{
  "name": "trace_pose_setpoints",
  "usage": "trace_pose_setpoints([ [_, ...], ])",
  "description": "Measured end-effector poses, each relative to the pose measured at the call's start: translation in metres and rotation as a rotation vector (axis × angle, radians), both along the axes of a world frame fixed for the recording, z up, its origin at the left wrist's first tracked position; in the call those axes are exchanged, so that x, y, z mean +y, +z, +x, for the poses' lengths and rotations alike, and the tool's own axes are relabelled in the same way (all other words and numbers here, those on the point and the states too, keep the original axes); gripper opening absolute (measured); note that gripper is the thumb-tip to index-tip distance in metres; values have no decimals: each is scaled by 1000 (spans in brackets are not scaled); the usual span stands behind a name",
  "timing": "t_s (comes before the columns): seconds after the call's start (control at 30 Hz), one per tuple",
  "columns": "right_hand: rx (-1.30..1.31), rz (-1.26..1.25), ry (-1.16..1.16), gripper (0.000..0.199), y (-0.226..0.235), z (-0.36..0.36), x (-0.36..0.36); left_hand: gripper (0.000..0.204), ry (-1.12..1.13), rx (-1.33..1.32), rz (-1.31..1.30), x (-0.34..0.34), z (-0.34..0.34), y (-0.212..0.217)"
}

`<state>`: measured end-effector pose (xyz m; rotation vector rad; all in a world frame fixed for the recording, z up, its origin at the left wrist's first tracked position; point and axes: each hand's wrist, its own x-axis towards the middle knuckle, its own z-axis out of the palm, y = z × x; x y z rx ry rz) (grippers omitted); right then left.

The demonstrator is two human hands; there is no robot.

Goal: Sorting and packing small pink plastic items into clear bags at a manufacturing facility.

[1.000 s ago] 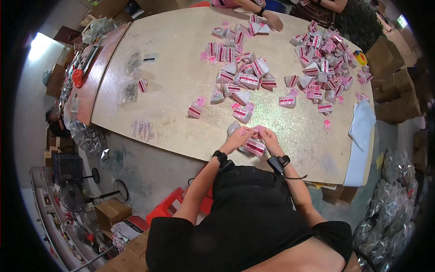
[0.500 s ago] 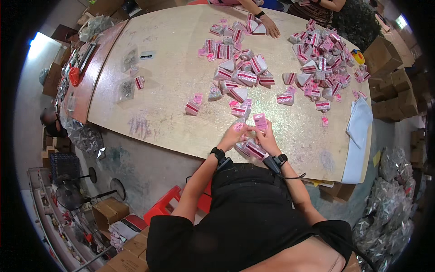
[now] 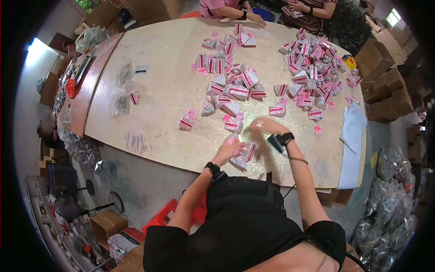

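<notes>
My left hand [image 3: 228,151] is closed near the table's front edge, its fingers on a glittery cake-slice ornament [image 3: 241,161] with white and dark pink layers. A pink tag [image 3: 232,139] shows at its fingertips. Farther out and to the right, my right hand [image 3: 267,124] hovers over the table with bent fingers. They are blurred, and whether anything small is in them I cannot make out. Just beyond my hands sits a cake-slice ornament [image 3: 233,125] with a pink tag, and another ornament [image 3: 277,110] lies beyond my right hand.
Similar ornaments are heaped on the table [image 3: 158,104] at centre and far right [image 3: 312,68]. Clear bags [image 3: 121,104] lie left, beside a small card [image 3: 142,70]. White sheets [image 3: 351,145] hang over the right edge. Two people stand at the far side; a red stool [image 3: 165,213] is below.
My right hand has left the pink tag and moved away from my left hand, outward over the table. My left hand has shifted slightly down and left. The far person's hand has drawn back.
</notes>
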<state>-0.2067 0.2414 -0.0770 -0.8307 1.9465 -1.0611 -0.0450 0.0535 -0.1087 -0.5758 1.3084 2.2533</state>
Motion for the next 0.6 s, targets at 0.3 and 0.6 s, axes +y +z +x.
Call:
trace_pose_setpoints([
  [0.3,159,334,-416,39,-65,-34,76,37,-118,63,-346,-16,-9,8],
  [0.6,445,297,-365,46,-68,73,58,36,-21,31,-174,-5,-9,16],
])
